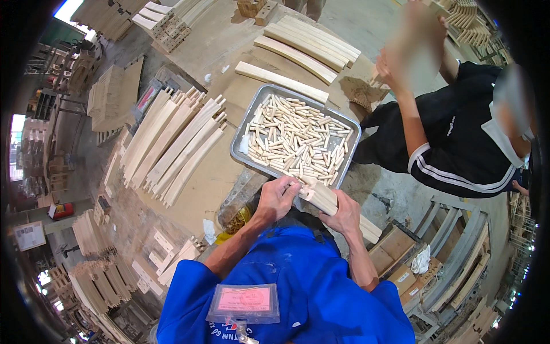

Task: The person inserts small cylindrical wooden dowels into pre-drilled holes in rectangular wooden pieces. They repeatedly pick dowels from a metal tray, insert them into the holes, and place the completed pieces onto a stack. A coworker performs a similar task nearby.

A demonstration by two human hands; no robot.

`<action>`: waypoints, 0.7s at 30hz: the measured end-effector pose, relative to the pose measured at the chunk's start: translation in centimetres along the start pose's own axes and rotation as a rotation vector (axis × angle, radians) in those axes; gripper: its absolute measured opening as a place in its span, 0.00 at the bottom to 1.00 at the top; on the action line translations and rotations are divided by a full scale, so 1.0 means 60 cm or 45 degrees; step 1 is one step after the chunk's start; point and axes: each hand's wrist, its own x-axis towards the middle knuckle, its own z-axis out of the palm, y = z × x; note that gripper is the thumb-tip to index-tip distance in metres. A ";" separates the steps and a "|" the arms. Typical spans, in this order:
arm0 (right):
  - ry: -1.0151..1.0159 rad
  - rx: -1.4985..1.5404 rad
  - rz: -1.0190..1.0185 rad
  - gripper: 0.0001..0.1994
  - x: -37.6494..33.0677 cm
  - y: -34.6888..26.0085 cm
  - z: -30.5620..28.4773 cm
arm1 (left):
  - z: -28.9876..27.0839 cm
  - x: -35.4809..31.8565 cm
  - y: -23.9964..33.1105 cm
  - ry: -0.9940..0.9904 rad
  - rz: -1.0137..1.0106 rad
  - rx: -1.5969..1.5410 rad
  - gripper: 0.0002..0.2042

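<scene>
Right hand (345,213): fingers gripping wooden bar (322,199), right of lower center. Left hand (277,198): fingers bent at bar's upper end; grip unclear. Tray (247,113) edge adjoins above; bare desk (207,179) extends left.

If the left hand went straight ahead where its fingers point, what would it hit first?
Probably the wooden slat held by the right hand; any gap to the left hand is hard to judge.

A head-worn fisheye looks down past both hands (344,214).
</scene>
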 end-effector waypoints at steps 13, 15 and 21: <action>0.040 0.163 0.137 0.29 0.029 0.012 0.001 | -0.087 0.144 -0.064 0.001 0.270 0.918 0.09; 0.025 0.314 0.114 0.30 0.032 0.010 0.002 | -0.100 0.167 -0.090 -0.026 0.479 1.355 0.08; -0.018 0.327 0.128 0.30 0.019 0.005 -0.001 | -0.110 0.180 -0.058 0.008 0.493 1.094 0.06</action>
